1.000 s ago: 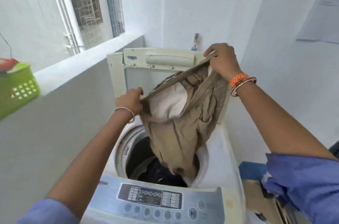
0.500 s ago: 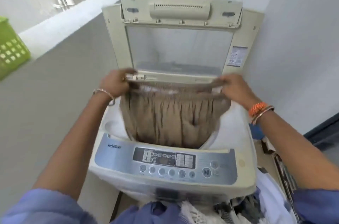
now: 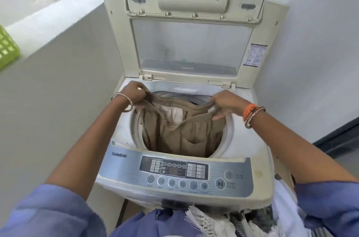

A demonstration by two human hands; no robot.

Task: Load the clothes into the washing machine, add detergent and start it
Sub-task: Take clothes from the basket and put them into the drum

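Note:
A top-loading washing machine [image 3: 246,145] stands in front of me with its lid [image 3: 194,42] raised upright. A tan garment [image 3: 184,135] with a gathered waistband hangs down into the drum opening and fills most of it. My left hand [image 3: 134,94] grips the waistband at the drum's left rim. My right hand [image 3: 226,103] grips the waistband at the right rim. The control panel [image 3: 174,168] with its start/pause button [image 3: 220,183] faces me at the front edge. Whatever lies below the garment in the drum is hidden.
More clothes [image 3: 213,221], white and dark, are bunched against my body below the panel. A grey half-wall [image 3: 58,85] runs close on the left with a green basket [image 3: 7,46] on its ledge. A white wall [image 3: 310,62] closes the right side.
The tan garment has come down from above the machine into the drum. Both hands have dropped with it to the drum rim, still holding the waistband.

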